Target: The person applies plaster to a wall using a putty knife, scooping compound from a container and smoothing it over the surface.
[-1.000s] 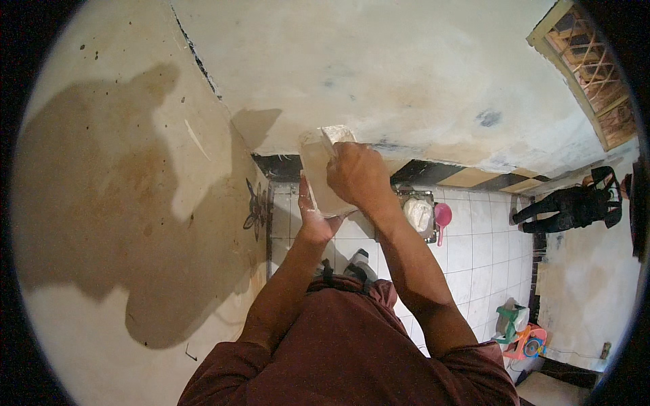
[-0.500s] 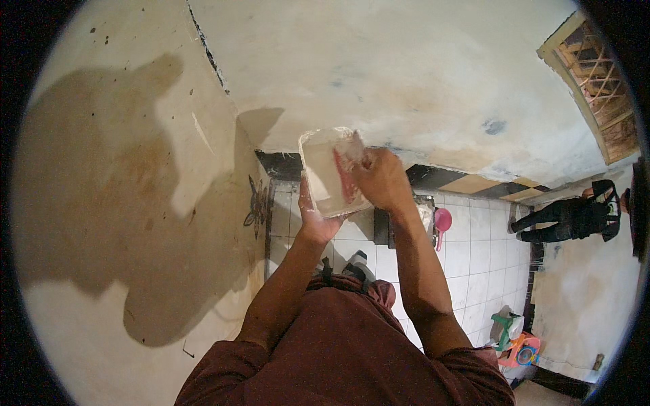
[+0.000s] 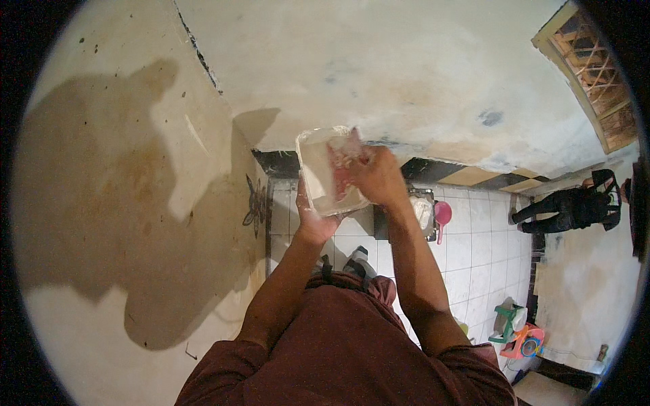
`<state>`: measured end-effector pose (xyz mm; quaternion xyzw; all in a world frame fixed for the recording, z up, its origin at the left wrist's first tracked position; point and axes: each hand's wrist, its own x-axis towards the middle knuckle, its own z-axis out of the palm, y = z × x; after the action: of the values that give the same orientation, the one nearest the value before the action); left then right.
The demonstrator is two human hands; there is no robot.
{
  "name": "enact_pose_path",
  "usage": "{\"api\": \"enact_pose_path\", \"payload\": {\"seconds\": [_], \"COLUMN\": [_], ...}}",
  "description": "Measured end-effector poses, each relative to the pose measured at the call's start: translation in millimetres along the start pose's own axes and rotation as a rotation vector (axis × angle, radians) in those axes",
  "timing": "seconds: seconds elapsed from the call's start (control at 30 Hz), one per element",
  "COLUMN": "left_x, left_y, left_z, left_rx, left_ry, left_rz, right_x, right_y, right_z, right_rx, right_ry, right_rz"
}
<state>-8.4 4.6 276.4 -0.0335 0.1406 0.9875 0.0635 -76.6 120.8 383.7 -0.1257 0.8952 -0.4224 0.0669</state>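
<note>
My left hand (image 3: 317, 224) grips a shallow, rounded rectangular white tray (image 3: 313, 183) from its near left side and from below. Its rim and inside are smeared with a pale paste. Over the tray's right half, my right hand (image 3: 381, 176) is closed around a flat reddish scraper (image 3: 342, 172), coated with pale paste and blurred by motion. The scraper overlaps the tray's inside; whether its edge touches the bottom cannot be told. The handle is mostly hidden by the fingers.
Ahead rises a patchy wall (image 3: 406, 81), meeting another wall (image 3: 101, 169) at left. Below are a black box (image 3: 383, 224) bearing white material, a pink dipper (image 3: 443, 213) and tiled floor (image 3: 467, 247). At right are a person (image 3: 565, 211), a green stool (image 3: 502, 323) and an orange plastic item (image 3: 520, 344).
The scraper has shifted slightly left and tilted within the tray, with my right hand moving a little left. The tray stays nearly in place. The view has shifted slightly.
</note>
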Motion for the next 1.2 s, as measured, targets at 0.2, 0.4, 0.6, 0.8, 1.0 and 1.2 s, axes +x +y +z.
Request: {"api": "enact_pose_path", "payload": {"seconds": [0.2, 0.4, 0.6, 0.8, 1.0, 1.2], "left_x": [3, -4, 2, 1, 4, 5], "left_y": [0, 2, -1, 3, 2, 2], "left_z": [0, 12, 5, 1, 0, 7], "left_rx": [-0.094, -0.108, 0.010, -0.082, -0.055, -0.011], "left_ry": [-0.016, -0.052, 0.036, -0.052, 0.060, 0.009], "left_rz": [0.015, -0.075, 0.013, -0.044, -0.065, -0.055], "right_x": [-4, -14, -9, -7, -11, 1], "right_y": [19, -3, -14, -8, -30, -2], "right_z": [-7, 23, 17, 4, 19, 22], "right_rx": [-0.093, -0.107, 0.034, -0.054, -0.029, -0.128], "right_ry": [0.078, 0.075, 0.023, 0.044, 0.055, 0.107], "right_rz": [0.112, 0.002, 0.003, 0.083, 0.015, -0.035]}}
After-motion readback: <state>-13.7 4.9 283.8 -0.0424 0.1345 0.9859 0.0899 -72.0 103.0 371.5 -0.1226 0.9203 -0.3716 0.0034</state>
